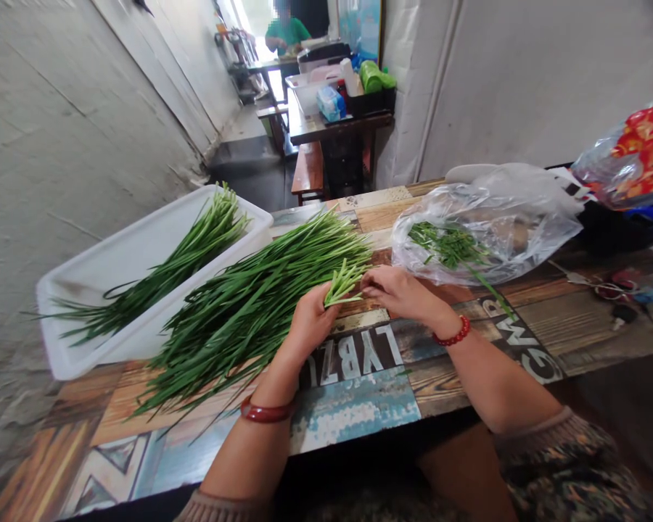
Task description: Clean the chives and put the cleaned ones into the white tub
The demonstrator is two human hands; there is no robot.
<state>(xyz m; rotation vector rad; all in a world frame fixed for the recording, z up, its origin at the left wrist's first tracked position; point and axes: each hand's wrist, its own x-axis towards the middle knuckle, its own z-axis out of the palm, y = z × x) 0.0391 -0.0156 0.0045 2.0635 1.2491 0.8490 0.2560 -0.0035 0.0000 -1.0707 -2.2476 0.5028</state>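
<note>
**Gripping a small bunch of chives at the table's edge**

Sorting through greens, the left hand [310, 319] is closed around a small bunch of chives [342, 284], their pale cut ends sticking up and fanning out above the fist. The right hand [397, 290] lies just beside it, its fingers curled and the fingertips touching those cut ends; whether it pinches a single stalk cannot be told. Both wrists wear red bracelets.

The held bunch sits at the near end of a large heap of chives [250, 304] spread on the patterned wooden table [359, 406], leaf tips pointing toward the left front. Beyond that heap, a white plastic tub [103, 275] holds another, thinner bundle of chives [163, 275] lying lengthwise inside it.

To the right of the hands, a clear plastic bag [484, 232] rests on the table with green trimmings [446, 243] inside. Farther right lies a printed red bag [636, 159]. In the background, a person in a green top [286, 32] stands at another table cluttered with containers.
</note>
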